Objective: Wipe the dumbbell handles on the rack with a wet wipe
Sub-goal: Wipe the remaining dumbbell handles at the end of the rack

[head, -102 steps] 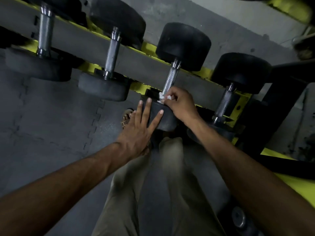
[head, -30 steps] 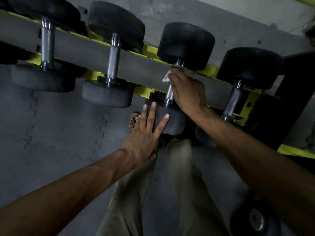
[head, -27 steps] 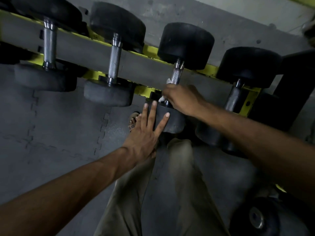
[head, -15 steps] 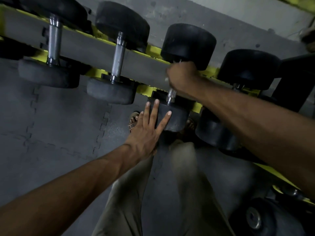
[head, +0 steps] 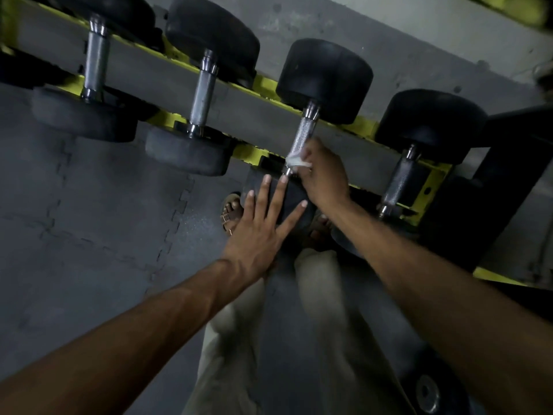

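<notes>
Wiping knurled steel dumbbell handle [head: 302, 136]
Right hand [head: 324, 178] pinches white wet wipe [head: 296, 161], flat left hand [head: 260, 232] braces black head [head: 294, 196]; knurling may shred wipe.

Four dumbbells [head: 326, 79] with round black heads and knurled metal handles lie side by side across the yellow rack [head: 264, 85]. A crumpled white wet wipe [head: 296, 161] wraps the near end of the third handle [head: 302, 134] from the rack's left end, pinched there by the right hand [head: 324, 178].
</notes>
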Demonstrator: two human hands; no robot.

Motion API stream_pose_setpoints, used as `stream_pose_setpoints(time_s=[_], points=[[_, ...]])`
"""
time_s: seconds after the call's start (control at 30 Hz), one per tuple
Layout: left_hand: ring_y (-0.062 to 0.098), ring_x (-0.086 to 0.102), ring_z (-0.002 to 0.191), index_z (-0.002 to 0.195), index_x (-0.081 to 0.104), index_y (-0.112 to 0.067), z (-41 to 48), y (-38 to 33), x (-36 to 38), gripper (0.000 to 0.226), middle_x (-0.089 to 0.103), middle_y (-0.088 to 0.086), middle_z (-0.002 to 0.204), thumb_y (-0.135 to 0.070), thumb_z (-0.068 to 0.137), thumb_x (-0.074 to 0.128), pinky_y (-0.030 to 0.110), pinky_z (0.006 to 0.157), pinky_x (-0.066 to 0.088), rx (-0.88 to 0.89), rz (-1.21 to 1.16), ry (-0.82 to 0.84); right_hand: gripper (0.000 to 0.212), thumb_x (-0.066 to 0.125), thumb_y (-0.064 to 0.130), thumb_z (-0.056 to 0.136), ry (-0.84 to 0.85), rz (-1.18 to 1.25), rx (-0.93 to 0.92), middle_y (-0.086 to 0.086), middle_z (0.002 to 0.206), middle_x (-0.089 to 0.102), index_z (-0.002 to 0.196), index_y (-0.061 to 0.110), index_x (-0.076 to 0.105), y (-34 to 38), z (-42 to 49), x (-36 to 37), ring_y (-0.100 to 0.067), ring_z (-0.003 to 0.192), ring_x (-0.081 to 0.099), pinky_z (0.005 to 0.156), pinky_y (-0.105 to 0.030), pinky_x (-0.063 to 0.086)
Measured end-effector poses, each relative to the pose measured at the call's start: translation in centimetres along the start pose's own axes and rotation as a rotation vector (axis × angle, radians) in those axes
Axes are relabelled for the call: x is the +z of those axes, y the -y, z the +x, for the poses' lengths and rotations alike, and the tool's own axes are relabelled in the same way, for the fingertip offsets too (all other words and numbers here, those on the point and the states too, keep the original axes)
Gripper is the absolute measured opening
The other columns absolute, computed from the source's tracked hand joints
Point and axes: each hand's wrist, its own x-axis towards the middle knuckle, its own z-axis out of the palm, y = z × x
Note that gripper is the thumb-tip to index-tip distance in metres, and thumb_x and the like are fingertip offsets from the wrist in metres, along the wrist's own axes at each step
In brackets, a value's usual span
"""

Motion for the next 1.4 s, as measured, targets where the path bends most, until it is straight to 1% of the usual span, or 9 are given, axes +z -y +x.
stream_pose_setpoints(time_s=[0.2, 0.4, 0.53, 0.7, 0.87, 0.97, 1.17, 1.27, 1.4], points=[[0.059, -0.025, 0.150, 0.159, -0.032, -0.022, 0.2, -0.5, 1.2, 0.113, -0.040, 0.034, 0.158, -0.039, 0.096, 0.059, 0.068, 0.125, 0.010, -0.053, 0.007, -0.042, 0.026, 0.052, 0.001, 0.084, -0.016, 0.701, 0.493, -0.002, 0.059, 0.063, 0.063, 0.012, 0.063, -0.6, 2.9, 1.3, -0.015, 0.055, 0.058, 0.060, -0.027, 0.043], [0.060, -0.024, 0.150, 0.160, -0.030, -0.022, 0.4, -0.4, 2.1, 0.116, -0.037, 0.035, 0.159, -0.039, 0.093, 0.062, 0.069, 0.124, 0.010, -0.049, 0.018, -0.071, 0.037, 0.032, 0.000, 0.095, -0.054, 1.395, 0.684, -0.012, 0.093, 0.074, 0.095, 0.006, 0.068, 0.2, 7.3, 0.3, -0.027, 0.088, 0.072, 0.074, -0.037, 0.057], [0.061, -0.023, 0.150, 0.162, -0.027, -0.023, 0.5, -0.2, 2.2, 0.106, -0.036, 0.036, 0.159, -0.034, 0.095, 0.054, 0.070, 0.123, 0.012, -0.019, 0.017, -0.085, 0.041, 0.033, 0.004, 0.090, 0.124, 1.285, 0.703, -0.015, 0.101, 0.076, 0.107, 0.008, 0.070, -0.1, 4.5, 1.2, -0.029, 0.090, 0.074, 0.079, -0.036, 0.056], [0.061, -0.023, 0.149, 0.162, -0.027, -0.022, 0.4, 0.0, 2.2, 0.102, -0.036, 0.036, 0.159, -0.031, 0.097, 0.051, 0.069, 0.123, 0.012, -0.003, 0.036, -0.093, 0.039, 0.030, 0.006, 0.099, -0.144, 1.540, 0.754, -0.009, 0.088, 0.074, 0.095, 0.007, 0.069, 1.2, 8.4, 0.9, -0.025, 0.085, 0.071, 0.082, -0.040, 0.054], [0.060, -0.027, 0.148, 0.159, -0.033, -0.022, 0.3, 0.3, 1.7, 0.108, -0.041, 0.034, 0.157, -0.035, 0.100, 0.056, 0.069, 0.125, 0.008, 0.007, 0.027, -0.075, 0.017, 0.070, 0.031, 0.084, -0.607, 0.845, 0.515, 0.000, 0.078, 0.073, 0.069, 0.026, 0.073, 1.1, 5.5, 2.1, -0.021, 0.073, 0.069, 0.071, -0.037, 0.056], [0.060, -0.027, 0.148, 0.158, -0.035, -0.023, 0.2, 0.7, 1.6, 0.111, -0.042, 0.033, 0.157, -0.038, 0.100, 0.059, 0.068, 0.125, 0.007, 0.031, 0.023, -0.054, 0.008, 0.067, 0.023, 0.087, -0.630, 0.364, 0.188, 0.004, 0.093, 0.067, 0.080, 0.023, 0.071, 1.8, 3.9, 1.8, -0.016, 0.087, 0.064, 0.073, -0.027, 0.044], [0.059, -0.027, 0.149, 0.160, -0.031, -0.022, -0.1, 1.6, 1.6, 0.111, -0.040, 0.033, 0.159, -0.032, 0.098, 0.060, 0.068, 0.125, 0.010, 0.082, 0.021, -0.060, 0.035, 0.052, 0.022, 0.099, -0.245, -0.408, -0.262, 0.015, 0.152, 0.045, 0.132, 0.027, 0.059, 0.2, 3.5, 0.4, -0.018, 0.120, 0.061, 0.078, -0.029, 0.050], [0.058, -0.029, 0.149, 0.161, -0.029, -0.022, 0.0, 2.0, 1.4, 0.110, -0.042, 0.032, 0.158, -0.028, 0.097, 0.059, 0.067, 0.125, 0.009, 0.101, 0.017, -0.057, 0.027, 0.048, 0.026, 0.098, 0.097, -0.647, -0.390, -0.003, 0.138, 0.057, 0.119, 0.017, 0.062, 1.4, 3.3, -0.4, -0.033, 0.099, 0.067, 0.067, -0.039, 0.054], [0.060, -0.025, 0.149, 0.162, -0.027, -0.015, -0.7, 2.5, 1.1, 0.097, -0.042, 0.030, 0.159, -0.030, 0.104, 0.050, 0.067, 0.125, 0.010, 0.159, 0.030, -0.055, 0.035, 0.042, 0.036, 0.102, 0.625, -0.954, -0.379, -0.016, 0.120, 0.068, 0.112, 0.014, 0.067, 6.3, 5.8, -2.3, -0.037, 0.109, 0.065, 0.073, -0.038, 0.046]])
